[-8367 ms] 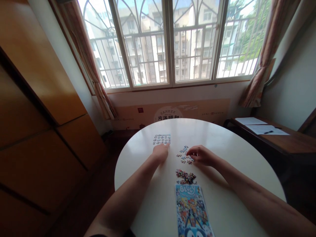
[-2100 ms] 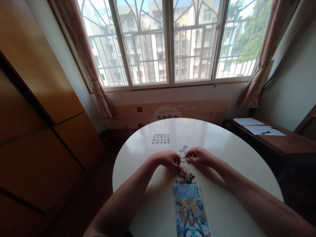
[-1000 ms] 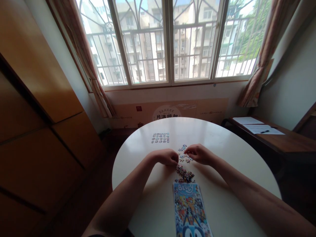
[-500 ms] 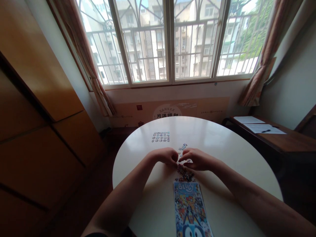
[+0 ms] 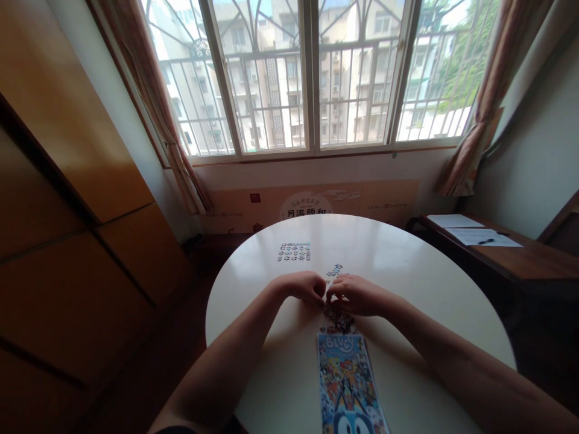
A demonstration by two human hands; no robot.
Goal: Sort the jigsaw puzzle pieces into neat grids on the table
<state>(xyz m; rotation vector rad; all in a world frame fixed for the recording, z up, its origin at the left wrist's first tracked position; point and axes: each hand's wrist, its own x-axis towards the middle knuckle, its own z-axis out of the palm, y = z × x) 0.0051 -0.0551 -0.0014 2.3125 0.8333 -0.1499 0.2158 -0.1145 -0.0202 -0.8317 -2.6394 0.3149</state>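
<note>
My left hand (image 5: 309, 287) and my right hand (image 5: 355, 294) nearly meet over the middle of the white table, at the upper edge of a loose pile of jigsaw pieces (image 5: 340, 322). The left fingers are curled downward and pressed together; whatever they hold is too small to make out. On the right, the fingers bend in toward the thumb at the pile, and a piece between them cannot be made out. Just beyond the hands lies a small cluster of pieces (image 5: 335, 270). Several pieces in neat rows (image 5: 294, 251) sit farther back on the left.
A colourful Bluey picture sheet (image 5: 350, 386) lies near me on the round white table (image 5: 407, 259). Papers (image 5: 488, 237) and a dark pen rest on a wooden bench (image 5: 538, 259) at right. Wooden cabinets (image 5: 76, 253) stand left; a barred window is ahead.
My right hand's fingers have drawn in and curled down more toward the pile. My left hand has stayed nearly in place.
</note>
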